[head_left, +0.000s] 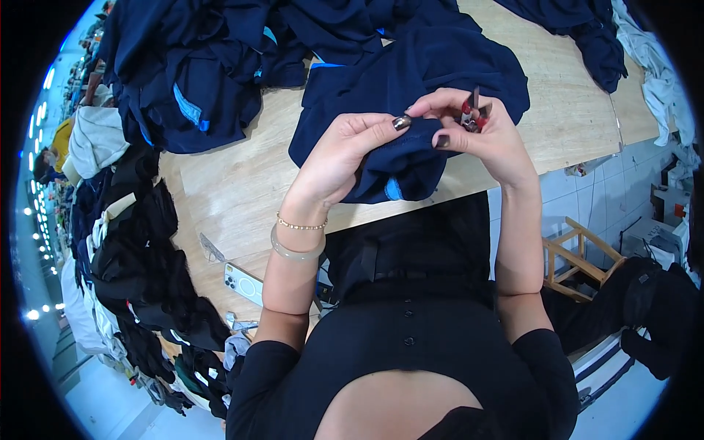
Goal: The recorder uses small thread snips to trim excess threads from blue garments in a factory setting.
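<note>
A navy blue garment (455, 62) with bright blue trim lies on the table in front of me, its near part lifted and bunched between my hands. My left hand (339, 150) is closed, pinching a fold of the fabric between thumb and fingers. Tucked in my right hand (499, 143) is a small red-handled tool with dark blades, which looks like thread snips (474, 116). The index finger and thumb of that hand are also at the fabric, close to my left fingertips. Part of the snips is hidden by the fingers.
More navy garments (198, 73) are heaped at the far left of the wooden table (579, 103), another (598, 44) at the far right. Dark clothes (139, 257) pile along the left edge. A phone (243, 283) lies by my left forearm; a wooden stool (583, 257) stands at right.
</note>
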Action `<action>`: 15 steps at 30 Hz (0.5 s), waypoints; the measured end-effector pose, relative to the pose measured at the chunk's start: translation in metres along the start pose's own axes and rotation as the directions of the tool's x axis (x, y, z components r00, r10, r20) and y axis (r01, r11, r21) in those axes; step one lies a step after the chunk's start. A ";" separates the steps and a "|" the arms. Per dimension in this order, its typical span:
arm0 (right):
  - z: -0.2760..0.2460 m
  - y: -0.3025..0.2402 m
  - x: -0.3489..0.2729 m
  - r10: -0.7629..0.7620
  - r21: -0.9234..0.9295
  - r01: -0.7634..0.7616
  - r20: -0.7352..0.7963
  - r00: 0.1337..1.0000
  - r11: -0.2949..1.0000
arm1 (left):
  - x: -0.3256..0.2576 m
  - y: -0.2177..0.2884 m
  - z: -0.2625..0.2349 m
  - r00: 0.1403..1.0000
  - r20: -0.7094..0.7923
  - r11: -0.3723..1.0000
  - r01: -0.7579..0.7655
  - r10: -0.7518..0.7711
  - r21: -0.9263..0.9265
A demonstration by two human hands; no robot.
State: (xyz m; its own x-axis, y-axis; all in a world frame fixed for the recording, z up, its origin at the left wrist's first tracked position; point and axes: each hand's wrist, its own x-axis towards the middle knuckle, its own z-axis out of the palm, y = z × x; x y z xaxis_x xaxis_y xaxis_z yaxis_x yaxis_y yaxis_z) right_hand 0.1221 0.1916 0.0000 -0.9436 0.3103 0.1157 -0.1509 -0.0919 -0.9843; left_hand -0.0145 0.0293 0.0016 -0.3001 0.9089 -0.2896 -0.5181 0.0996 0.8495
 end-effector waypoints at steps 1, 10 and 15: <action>0.000 0.000 0.000 -0.033 -0.089 0.034 0.010 0.999 0.995 | -0.001 0.000 0.001 1.000 -0.010 0.992 0.018 -0.019 -0.126; 0.004 0.001 0.001 -0.166 -0.066 0.155 -0.236 0.958 0.986 | -0.001 -0.006 0.005 0.984 -0.129 0.990 -0.116 0.126 0.084; 0.000 -0.010 -0.002 -0.013 -0.119 -0.032 -0.358 0.933 0.992 | -0.003 -0.005 0.004 0.979 -0.155 0.990 -0.120 0.131 0.077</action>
State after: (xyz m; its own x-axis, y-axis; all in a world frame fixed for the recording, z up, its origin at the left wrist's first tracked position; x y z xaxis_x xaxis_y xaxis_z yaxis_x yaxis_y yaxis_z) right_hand 0.1260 0.1920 0.0091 -0.7732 0.6300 0.0725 -0.0843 0.0112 -0.9964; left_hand -0.0078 0.0277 0.0002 -0.4859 0.8402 -0.2409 -0.4155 0.0204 0.9094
